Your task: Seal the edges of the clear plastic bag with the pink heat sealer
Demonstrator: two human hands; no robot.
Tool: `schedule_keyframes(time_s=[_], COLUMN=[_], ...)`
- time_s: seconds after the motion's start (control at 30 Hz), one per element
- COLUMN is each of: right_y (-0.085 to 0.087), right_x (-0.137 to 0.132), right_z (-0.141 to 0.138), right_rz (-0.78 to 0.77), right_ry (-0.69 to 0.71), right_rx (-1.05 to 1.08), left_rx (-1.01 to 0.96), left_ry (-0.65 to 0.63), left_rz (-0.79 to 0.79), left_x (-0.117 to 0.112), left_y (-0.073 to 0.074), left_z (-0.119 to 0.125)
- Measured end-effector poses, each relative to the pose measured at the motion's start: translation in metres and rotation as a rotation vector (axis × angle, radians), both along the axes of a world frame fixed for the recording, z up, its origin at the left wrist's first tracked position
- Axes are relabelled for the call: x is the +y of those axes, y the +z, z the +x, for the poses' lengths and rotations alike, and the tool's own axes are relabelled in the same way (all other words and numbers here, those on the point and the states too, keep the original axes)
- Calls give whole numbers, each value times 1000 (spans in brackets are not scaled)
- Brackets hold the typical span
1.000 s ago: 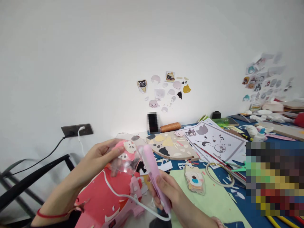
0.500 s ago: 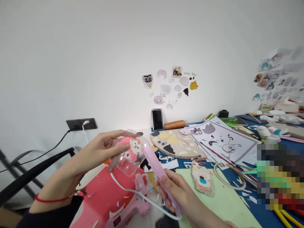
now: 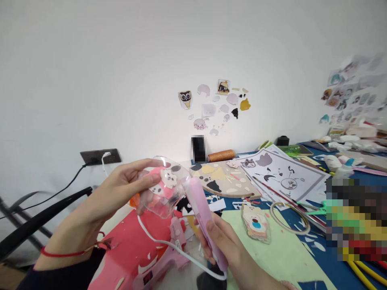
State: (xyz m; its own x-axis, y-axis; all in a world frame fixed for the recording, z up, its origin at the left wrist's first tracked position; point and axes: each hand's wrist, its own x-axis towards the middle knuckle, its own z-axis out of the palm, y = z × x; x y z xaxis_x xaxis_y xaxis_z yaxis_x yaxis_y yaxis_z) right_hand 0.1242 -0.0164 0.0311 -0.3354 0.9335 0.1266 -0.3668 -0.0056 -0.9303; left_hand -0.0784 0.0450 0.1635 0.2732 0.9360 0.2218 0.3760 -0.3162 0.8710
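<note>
Our left hand (image 3: 127, 187) pinches a clear plastic pouch (image 3: 163, 189) with a cartoon cutout inside, held above the red sheet (image 3: 130, 245). Our right hand (image 3: 220, 241) is closed around a pink sealing tool (image 3: 202, 213) whose tip clamps the pouch's edge. If the pouch tilts in that light pinch, the seam may run crooked or catch the cutout.

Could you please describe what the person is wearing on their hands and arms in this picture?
Both hands are bare, without gloves or visible rings. The left hand has a thin red cord bracelet at the wrist, with a dark sleeve below it. The right hand shows a bare wrist.
</note>
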Motion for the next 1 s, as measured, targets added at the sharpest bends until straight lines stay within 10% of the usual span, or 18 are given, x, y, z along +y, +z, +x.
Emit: schedule_keyframes(time_s=[0.4, 0.8, 1.0], right_y=[3, 0, -2], right_x=[-1, -2, -3], right_z=[3, -4, -3], right_rz=[153, 75, 81], right_ry=[101, -117, 17], right_rx=[-68, -170, -14], left_rx=[-79, 98, -100], left_ry=[-17, 147, 121], left_rz=[-33, 410, 308], left_x=[2, -12, -12], left_y=[-4, 1, -1], left_z=[1, 16, 22])
